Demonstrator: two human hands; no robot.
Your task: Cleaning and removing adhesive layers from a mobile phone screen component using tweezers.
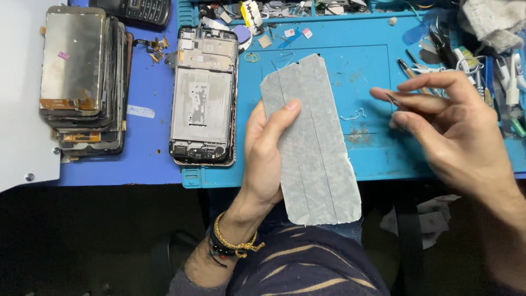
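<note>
- Taped panel (312, 148): 1 flat, phone-sized piece covered by 3 grey strips laid side by side, held tilted above the near edge of a blue mat (372, 159).
- Left hand (267, 156) grips the panel along its left edge, thumb pressed on the face, fingers hidden behind.
- Right hand (446, 129) hovers to the right of the panel, apart from it, thumb and fingers pinched on 1 thin metal tool (392, 100); only its tip shows.
- 1 open phone frame (204, 94) lies face up on the mat's left end, just left of the panel.
- 1 stack of screens (82, 79) sits further left on the blue table; the exact count in the stack cannot be told.
- 1 dark keypad phone (134, 10) lies at the top edge, above the stack.
- Loose tools (455, 52) crowd the mat's right end; too tangled to count.
- Beaded bracelets (230, 244) circle the left wrist.
</note>
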